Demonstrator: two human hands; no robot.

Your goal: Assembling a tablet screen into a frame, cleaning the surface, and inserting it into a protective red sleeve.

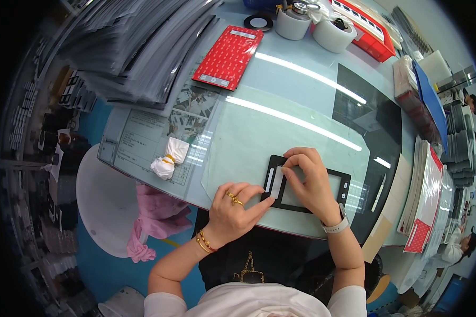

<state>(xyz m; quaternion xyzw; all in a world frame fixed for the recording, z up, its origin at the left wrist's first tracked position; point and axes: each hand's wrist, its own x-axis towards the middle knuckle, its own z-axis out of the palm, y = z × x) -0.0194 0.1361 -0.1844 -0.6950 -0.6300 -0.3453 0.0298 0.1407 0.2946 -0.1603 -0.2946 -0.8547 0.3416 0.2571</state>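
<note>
A flat black frame panel (294,206) with a large window and small light cut-outs at its ends lies near the table's front edge. My left hand (234,212) grips its left end, thumb at the lower corner and curled fingers beside the edge. Above the panel, my right hand (311,182) has thumb and index finger pinched by the top rail; anything between the fingertips is too small to name. A whitish strip (276,182) shows in the narrow opening beneath those fingertips. A translucent greenish sheet (238,153) spreads under the panel.
Tall stacks of grey sheets (137,47) stand at the back left, beside a red patterned panel (228,58). White tape rolls (333,36) and a red tray (378,45) sit at the back. A tied white bundle (170,158) lies left; plastic-wrapped stacks (420,185) stand right.
</note>
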